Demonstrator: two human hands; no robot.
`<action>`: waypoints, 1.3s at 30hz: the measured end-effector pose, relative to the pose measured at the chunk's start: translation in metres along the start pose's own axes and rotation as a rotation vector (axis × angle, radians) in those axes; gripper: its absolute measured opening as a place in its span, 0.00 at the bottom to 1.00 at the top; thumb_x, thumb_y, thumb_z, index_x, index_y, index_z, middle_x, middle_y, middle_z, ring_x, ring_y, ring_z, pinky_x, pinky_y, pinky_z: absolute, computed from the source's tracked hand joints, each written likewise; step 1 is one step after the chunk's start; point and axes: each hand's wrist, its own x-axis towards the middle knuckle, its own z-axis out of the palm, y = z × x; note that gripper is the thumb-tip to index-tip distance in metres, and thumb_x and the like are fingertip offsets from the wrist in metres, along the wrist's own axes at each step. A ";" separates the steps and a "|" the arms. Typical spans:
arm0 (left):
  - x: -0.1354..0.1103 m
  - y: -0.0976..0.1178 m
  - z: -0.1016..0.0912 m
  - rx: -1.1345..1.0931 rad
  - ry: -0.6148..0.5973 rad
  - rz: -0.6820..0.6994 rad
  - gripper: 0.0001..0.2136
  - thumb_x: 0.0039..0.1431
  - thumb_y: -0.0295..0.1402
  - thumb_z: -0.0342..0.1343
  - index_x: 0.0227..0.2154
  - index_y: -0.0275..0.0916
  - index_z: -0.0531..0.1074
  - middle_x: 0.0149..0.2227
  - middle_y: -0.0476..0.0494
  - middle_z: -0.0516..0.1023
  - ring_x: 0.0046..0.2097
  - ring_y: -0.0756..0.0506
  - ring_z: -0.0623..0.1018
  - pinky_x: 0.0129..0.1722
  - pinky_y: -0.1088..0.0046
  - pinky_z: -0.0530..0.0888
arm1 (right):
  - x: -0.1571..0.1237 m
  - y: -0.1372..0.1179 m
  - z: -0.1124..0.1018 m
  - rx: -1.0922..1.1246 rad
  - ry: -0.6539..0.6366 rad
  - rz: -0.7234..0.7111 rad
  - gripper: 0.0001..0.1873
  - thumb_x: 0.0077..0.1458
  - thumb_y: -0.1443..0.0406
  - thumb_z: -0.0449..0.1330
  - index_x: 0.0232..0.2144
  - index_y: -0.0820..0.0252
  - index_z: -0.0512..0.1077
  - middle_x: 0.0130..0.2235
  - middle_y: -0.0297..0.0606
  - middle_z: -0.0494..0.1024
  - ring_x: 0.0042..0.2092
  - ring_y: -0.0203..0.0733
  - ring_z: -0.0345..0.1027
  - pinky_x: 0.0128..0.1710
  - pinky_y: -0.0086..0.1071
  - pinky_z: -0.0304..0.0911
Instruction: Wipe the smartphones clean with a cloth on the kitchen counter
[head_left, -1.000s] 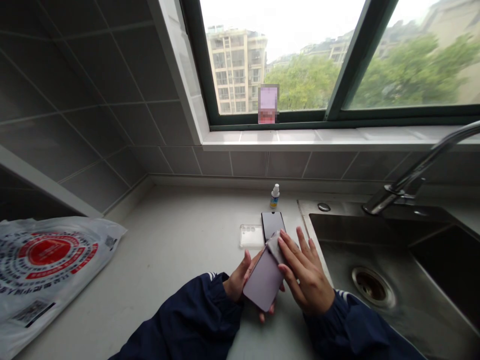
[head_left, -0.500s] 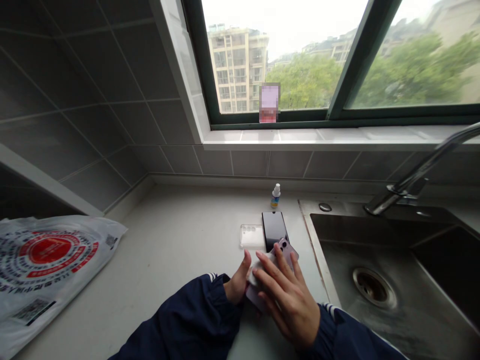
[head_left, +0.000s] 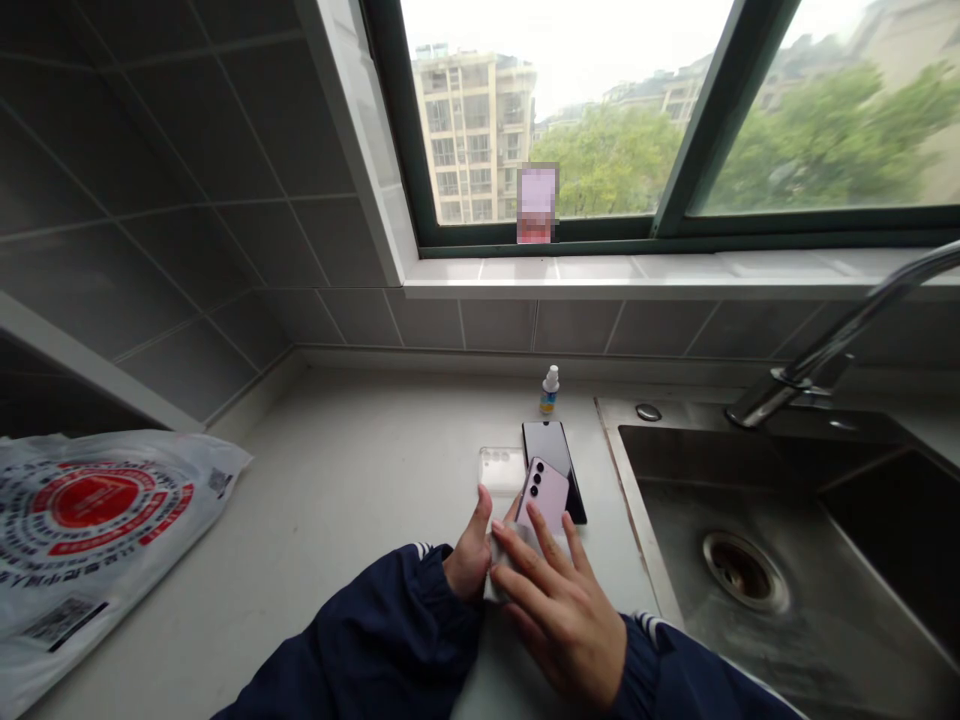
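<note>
A lilac phone is in my left hand, its back with the camera lenses turned up. The left thumb stands up at the phone's side, and the other fingers are hidden underneath. My right hand lies over the lower part of the phone, fingers extended, pressing a white wipe against it. Just beyond, a dark flat phone or tablet lies face up, partly covered by the lilac phone. Left of it is a clear phone case. A small white-capped bottle stands behind them.
A steel sink with a chrome faucet is at the right. On the left, a white plastic bag with red print rests on the pale counter. A window is above the ledge.
The lilac phone has turned so its top points more to the left and more of its back shows. My right hand has slid down and slightly left with the wipe.
</note>
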 end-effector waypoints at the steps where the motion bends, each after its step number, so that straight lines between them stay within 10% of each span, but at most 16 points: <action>1: 0.000 0.000 0.001 -0.017 0.006 0.003 0.40 0.59 0.60 0.37 0.60 0.31 0.61 0.55 0.32 0.72 0.59 0.42 0.70 0.61 0.68 0.61 | 0.000 0.000 0.002 0.019 0.029 -0.019 0.13 0.62 0.70 0.52 0.46 0.56 0.72 0.67 0.37 0.57 0.69 0.58 0.38 0.66 0.60 0.27; 19: -0.001 0.008 -0.002 -0.027 -0.021 0.059 0.42 0.59 0.61 0.34 0.66 0.31 0.46 0.57 0.24 0.69 0.60 0.32 0.67 0.61 0.52 0.55 | 0.000 0.013 -0.002 0.120 0.130 -0.060 0.09 0.58 0.71 0.56 0.35 0.55 0.75 0.66 0.40 0.57 0.68 0.62 0.42 0.63 0.65 0.38; 39: 0.002 0.000 -0.007 -0.065 0.048 0.026 0.31 0.65 0.50 0.40 0.58 0.27 0.65 0.56 0.32 0.72 0.59 0.40 0.70 0.63 0.63 0.56 | 0.001 0.016 -0.011 0.187 0.025 -0.006 0.11 0.55 0.63 0.63 0.41 0.45 0.78 0.70 0.39 0.42 0.68 0.70 0.34 0.60 0.70 0.35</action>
